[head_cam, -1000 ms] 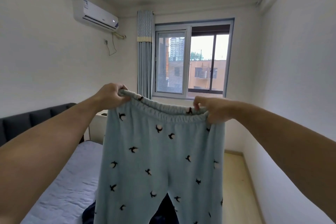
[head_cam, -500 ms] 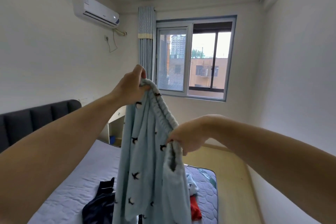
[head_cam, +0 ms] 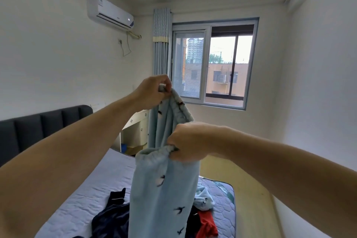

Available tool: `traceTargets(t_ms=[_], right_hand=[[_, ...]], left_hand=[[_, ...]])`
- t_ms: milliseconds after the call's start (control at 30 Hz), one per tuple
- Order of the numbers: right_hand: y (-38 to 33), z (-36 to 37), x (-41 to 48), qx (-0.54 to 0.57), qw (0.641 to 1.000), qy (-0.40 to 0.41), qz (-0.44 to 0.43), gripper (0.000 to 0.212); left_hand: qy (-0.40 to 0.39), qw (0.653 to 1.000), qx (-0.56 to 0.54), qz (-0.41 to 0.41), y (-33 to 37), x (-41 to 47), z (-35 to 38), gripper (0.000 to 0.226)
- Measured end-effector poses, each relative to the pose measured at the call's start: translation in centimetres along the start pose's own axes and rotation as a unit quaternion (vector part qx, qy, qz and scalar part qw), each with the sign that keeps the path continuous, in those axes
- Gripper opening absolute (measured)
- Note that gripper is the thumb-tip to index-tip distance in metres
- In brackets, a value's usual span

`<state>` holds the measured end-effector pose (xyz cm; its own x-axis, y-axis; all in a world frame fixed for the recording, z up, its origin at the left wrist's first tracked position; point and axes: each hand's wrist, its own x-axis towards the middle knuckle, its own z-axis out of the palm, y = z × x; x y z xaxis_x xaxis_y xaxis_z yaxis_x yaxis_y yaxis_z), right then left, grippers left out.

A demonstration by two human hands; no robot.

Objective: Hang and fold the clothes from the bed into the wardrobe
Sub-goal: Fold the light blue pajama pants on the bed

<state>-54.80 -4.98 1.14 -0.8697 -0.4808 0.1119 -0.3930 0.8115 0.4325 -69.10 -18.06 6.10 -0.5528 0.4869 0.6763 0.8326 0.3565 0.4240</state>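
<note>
Light blue pyjama trousers [head_cam: 162, 189] with small dark bird prints hang in front of me, doubled lengthwise. My left hand [head_cam: 152, 92] grips one end of the elastic waistband, raised high. My right hand [head_cam: 188, 142] grips the other end, lower and nearer to me. The legs hang down over the bed [head_cam: 83, 199]. On the mattress lie a dark navy garment [head_cam: 111, 216], a red garment [head_cam: 205, 224] and another light blue printed piece [head_cam: 203, 198]. No wardrobe is in view.
A dark padded headboard [head_cam: 38, 127] runs along the left wall. A white desk [head_cam: 137, 127] stands in the far corner by the blue curtain [head_cam: 161, 44] and window [head_cam: 212, 63]. Wooden floor [head_cam: 249, 189] lies to the right of the bed.
The trousers were held spread wide by the waistband. My hands have since come together, the left rising and the right dropping, folding the trousers lengthwise. My view has tilted down towards the bed.
</note>
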Motion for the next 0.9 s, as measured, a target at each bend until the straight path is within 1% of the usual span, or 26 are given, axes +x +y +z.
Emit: traceTargets(t_ms=[67, 133, 200, 267, 300, 367, 400, 433, 467, 500, 533, 567, 600, 667, 700, 767, 833, 900], right_hand=[[0.8, -0.4, 0.0, -0.026, 1.0, 0.014, -0.007, 0.029], [2.0, -0.6, -0.1, -0.048, 0.997, 0.058, -0.002, 0.027], [3.4, -0.8, -0.1, -0.048, 0.993, 0.101, 0.037, 0.027], [4.7, -1.0, 0.0, -0.037, 0.989, 0.12, 0.083, 0.031], [5.2, -1.0, 0.1, -0.032, 0.986, 0.125, 0.102, 0.032], [6.0, -1.2, 0.1, -0.021, 0.982, 0.132, 0.136, 0.032], [6.5, -1.2, 0.1, -0.013, 0.979, 0.132, 0.152, 0.032], [7.0, -1.2, 0.0, -0.003, 0.977, 0.131, 0.169, 0.031], [7.5, -1.3, -0.1, 0.006, 0.975, 0.127, 0.184, 0.028], [7.9, -1.3, -0.2, 0.012, 0.972, 0.124, 0.198, 0.025], [8.3, -1.4, -0.2, 0.015, 0.97, 0.121, 0.21, 0.023], [8.6, -1.4, -0.2, 0.017, 0.968, 0.12, 0.219, 0.022], [8.9, -1.4, -0.2, 0.02, 0.967, 0.117, 0.226, 0.022], [9.4, -1.4, -0.3, 0.021, 0.967, 0.108, 0.231, 0.024], [9.5, -1.3, -0.3, 0.018, 0.968, 0.1, 0.228, 0.025], [9.8, -1.3, -0.4, 0.014, 0.974, 0.068, 0.214, 0.03], [9.9, -1.4, -0.7, 0.018, 0.978, 0.009, 0.206, 0.043], [10.0, -1.5, -1.0, 0.02, 0.977, -0.051, 0.206, 0.053]], left_hand=[[-0.026, 0.998, -0.041, -0.033, -0.4, -0.2, -0.2, 0.031], [-0.052, 0.991, -0.1, -0.072, -1.1, -0.5, -0.3, 0.033], [-0.072, 0.976, -0.168, -0.12, -1.5, -1.0, -0.6, 0.04], [-0.096, 0.959, -0.217, -0.155, -1.8, -1.3, -0.8, 0.041], [-0.109, 0.955, -0.224, -0.162, -1.7, -1.5, -0.8, 0.038], [-0.127, 0.95, -0.233, -0.166, -1.0, -1.8, -0.6, 0.021], [-0.137, 0.943, -0.251, -0.169, -0.6, -1.9, -0.5, 0.021], [-0.149, 0.939, -0.265, -0.162, -0.3, -2.0, -0.4, 0.032], [-0.163, 0.943, -0.254, -0.141, -0.1, -2.1, -0.4, 0.045], [-0.178, 0.956, -0.206, -0.106, -0.1, -2.1, -0.4, 0.053], [-0.192, 0.968, -0.148, -0.068, 0.1, -2.1, -0.3, 0.05], [-0.195, 0.976, -0.09, -0.037, 0.2, -2.0, -0.1, 0.038], [-0.184, 0.982, -0.038, -0.02, 0.3, -1.8, 0.2, 0.028], [-0.147, 0.989, 0.021, -0.006, 0.3, -1.3, 0.9, 0.024], [-0.143, 0.989, 0.024, -0.008, 0.2, -1.0, 1.2, 0.024], [-0.166, 0.986, -0.006, -0.031, 0.2, -0.5, 1.2, 0.02], [-0.198, 0.978, -0.039, -0.059, -0.1, -0.1, 0.9, 0.02], [-0.214, 0.973, -0.046, -0.068, -0.2, 0.2, 0.8, 0.024]])
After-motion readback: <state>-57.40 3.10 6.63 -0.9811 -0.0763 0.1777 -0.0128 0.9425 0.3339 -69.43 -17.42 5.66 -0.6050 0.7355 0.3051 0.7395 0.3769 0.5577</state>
